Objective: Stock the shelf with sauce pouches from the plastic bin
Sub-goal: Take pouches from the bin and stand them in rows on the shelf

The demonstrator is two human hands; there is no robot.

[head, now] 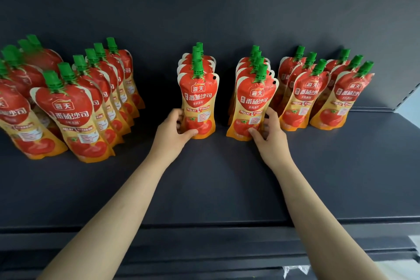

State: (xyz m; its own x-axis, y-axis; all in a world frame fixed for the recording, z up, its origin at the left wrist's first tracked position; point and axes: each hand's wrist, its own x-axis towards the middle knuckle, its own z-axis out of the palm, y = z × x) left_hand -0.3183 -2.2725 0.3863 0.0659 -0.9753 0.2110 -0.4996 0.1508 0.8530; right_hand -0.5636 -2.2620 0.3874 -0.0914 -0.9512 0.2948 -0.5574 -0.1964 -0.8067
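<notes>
Red and orange tomato sauce pouches with green caps stand upright in rows on a dark shelf (216, 177). My left hand (172, 130) grips the lower part of the front pouch (198, 98) of the middle row. My right hand (269, 135) holds the bottom of the front pouch (253, 102) of the row just to the right. Both pouches stand on the shelf with more pouches lined up behind them. The plastic bin is out of view.
Several longer rows of pouches (75, 109) crowd the left side of the shelf. Two shorter rows (304, 95) stand at the right, near the shelf's end (406, 102). The dark back panel (204, 11) rises behind all rows. The shelf's front lip (204, 225) runs below my forearms.
</notes>
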